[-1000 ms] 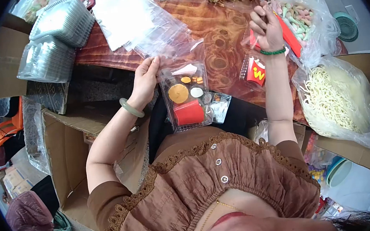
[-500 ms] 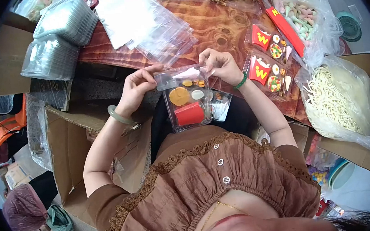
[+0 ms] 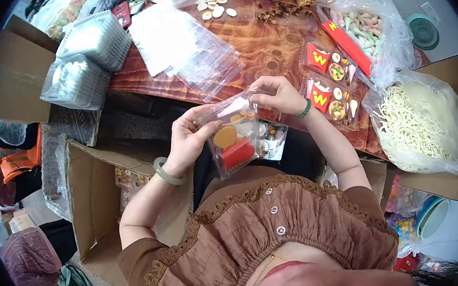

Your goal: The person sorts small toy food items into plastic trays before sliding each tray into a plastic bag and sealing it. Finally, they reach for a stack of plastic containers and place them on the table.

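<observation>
Between my two hands, above my lap, hangs a clear plastic bag [image 3: 244, 129]. Through its film show a red carton [image 3: 238, 153], a round orange piece [image 3: 225, 137] and a white cone-like piece near the top. My left hand [image 3: 188, 138] is closed on the bag's left edge, thumb across its front. At the upper right corner, my right hand [image 3: 278, 96] pinches the bag's top edge. Two similar filled packs, an upper one [image 3: 318, 59] and a lower one [image 3: 319, 97], lie on the table to the right, each with a red carton and small candies.
A stack of flat clear bags [image 3: 166, 38] lies on the wooden table [image 3: 264, 46]. Clear plastic trays [image 3: 77, 80] are piled at left. A bag of pale noodle-like strands [image 3: 410, 125] sits in a box at right. An open cardboard box [image 3: 94, 200] stands left of my lap.
The filled bag has tilted, its top leaning right. My left hand has moved down from the top corner to the bag's left side; my right hand still pinches the top edge.
</observation>
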The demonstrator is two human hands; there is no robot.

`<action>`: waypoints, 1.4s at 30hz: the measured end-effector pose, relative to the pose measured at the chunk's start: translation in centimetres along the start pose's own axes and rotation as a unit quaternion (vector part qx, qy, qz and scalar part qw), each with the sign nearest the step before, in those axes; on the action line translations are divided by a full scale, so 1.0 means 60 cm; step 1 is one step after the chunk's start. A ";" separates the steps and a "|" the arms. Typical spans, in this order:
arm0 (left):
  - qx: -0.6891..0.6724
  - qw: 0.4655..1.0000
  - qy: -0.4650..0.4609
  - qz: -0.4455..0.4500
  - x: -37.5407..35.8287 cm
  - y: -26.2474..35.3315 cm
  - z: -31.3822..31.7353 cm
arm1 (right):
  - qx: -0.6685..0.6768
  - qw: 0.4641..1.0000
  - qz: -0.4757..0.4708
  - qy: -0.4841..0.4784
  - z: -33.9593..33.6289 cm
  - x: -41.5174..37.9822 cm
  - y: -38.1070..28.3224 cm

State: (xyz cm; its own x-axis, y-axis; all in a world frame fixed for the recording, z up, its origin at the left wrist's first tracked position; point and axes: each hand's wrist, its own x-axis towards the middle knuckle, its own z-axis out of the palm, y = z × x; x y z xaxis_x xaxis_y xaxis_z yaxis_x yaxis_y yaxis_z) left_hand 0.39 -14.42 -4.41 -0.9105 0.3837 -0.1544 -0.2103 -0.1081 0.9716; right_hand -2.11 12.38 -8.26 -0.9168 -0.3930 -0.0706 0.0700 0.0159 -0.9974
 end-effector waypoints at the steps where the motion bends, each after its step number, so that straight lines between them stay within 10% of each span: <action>1: 0.034 0.998 0.013 0.048 -0.013 0.011 0.001 | 0.000 0.999 0.045 0.012 0.000 0.000 -0.012; 5: 0.307 0.884 0.007 0.352 -0.079 0.098 0.035 | 0.321 0.868 0.247 -0.288 -0.030 -0.014 -0.032; 6: 0.326 0.812 -0.029 0.483 -0.071 0.078 0.050 | 0.238 0.915 0.210 -0.248 -0.017 -0.016 -0.030; 9: 0.383 0.736 -0.233 0.507 -0.080 0.069 0.087 | 0.056 0.973 0.126 -0.186 0.021 -0.027 -0.123; 12: 0.284 0.807 -0.215 0.472 -0.049 0.053 0.077 | -0.035 0.964 0.118 -0.236 -0.015 -0.021 -0.117; 18: 0.566 0.740 -0.161 0.325 -0.001 -0.067 0.036 | -0.452 0.872 0.105 -0.158 0.030 -0.025 -0.066; 22: 0.546 0.760 -0.172 0.308 0.008 -0.081 -0.007 | -0.165 0.983 -0.002 -0.083 0.046 0.080 -0.157; 28: 0.513 0.749 0.137 0.396 0.085 0.040 -0.140 | -0.282 0.916 -0.284 -0.004 0.161 0.398 -0.237; 34: 0.590 0.631 0.316 0.392 0.131 0.109 -0.300 | -0.491 0.852 -0.181 -0.011 0.281 0.617 -0.237; 42: 0.664 0.594 0.332 0.310 0.151 0.139 -0.380 | -0.467 0.877 -0.094 -0.060 0.279 0.690 -0.237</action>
State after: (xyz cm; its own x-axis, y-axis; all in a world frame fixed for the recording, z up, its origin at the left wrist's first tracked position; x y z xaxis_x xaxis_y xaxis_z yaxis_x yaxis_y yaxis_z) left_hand -17.71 -32.75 -1.78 -0.6989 0.1536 0.6985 0.3029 0.9483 0.0945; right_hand -34.51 -19.52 3.20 -0.8257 -0.5625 0.0423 -0.4817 0.6642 -0.5717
